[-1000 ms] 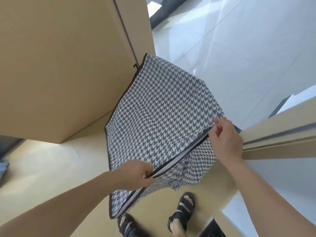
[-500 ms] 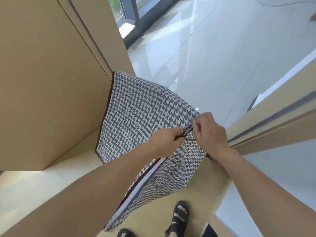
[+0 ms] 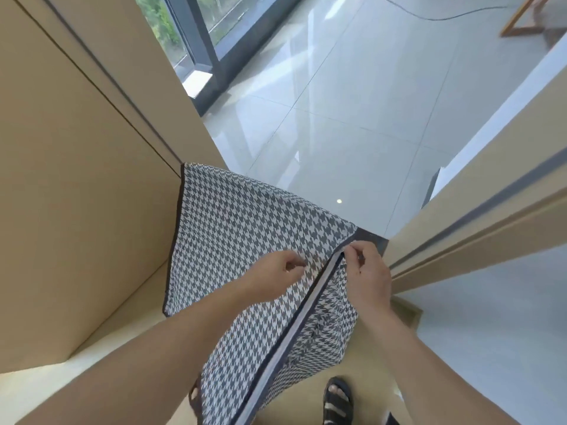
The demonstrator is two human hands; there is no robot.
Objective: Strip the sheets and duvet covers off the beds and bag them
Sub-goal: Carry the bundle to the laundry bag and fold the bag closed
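Note:
A flat houndstooth storage bag (image 3: 239,228), black and white with dark trim, hangs in front of me. A zipper (image 3: 294,326) with a pale tape runs along its near edge. My right hand (image 3: 366,271) pinches the bag's edge at the upper end of the zipper. My left hand (image 3: 276,269) lies on the top panel just left of the zipper, fingers curled and pinching the fabric. No sheets or duvet covers are in view.
Tan cabinet panels (image 3: 76,179) rise on the left and a tan door (image 3: 491,204) stands on the right. Glossy grey floor tiles (image 3: 352,102) stretch ahead to a dark-framed window (image 3: 196,35). A cable (image 3: 429,13) crosses the floor. My sandalled foot (image 3: 337,400) shows below.
My left hand slid up the zipper edge to meet the right hand, then drew back left onto the top panel. The view tilted up toward the window.

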